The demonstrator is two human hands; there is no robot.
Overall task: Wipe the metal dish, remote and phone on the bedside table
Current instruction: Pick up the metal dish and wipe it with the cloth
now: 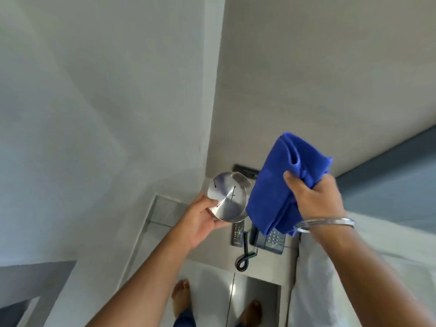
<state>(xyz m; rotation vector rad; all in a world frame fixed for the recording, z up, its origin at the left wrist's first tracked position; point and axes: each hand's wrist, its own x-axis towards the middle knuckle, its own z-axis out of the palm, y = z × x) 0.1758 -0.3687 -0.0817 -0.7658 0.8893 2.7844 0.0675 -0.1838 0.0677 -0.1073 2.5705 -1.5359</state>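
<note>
We see our left hand [200, 220] gripping the metal dish [227, 197] raised above the bedside table [219, 253], our right hand [313, 199] at three o'clock clutching a blue cloth [278, 185], remote [237, 234] and phone [271, 241] lying below.

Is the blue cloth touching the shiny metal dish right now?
Cannot tell. In the head view the blue cloth, bunched in the right hand, overlaps the edge of the metal dish held by the left hand, so no contact or gap shows plainly.
</note>
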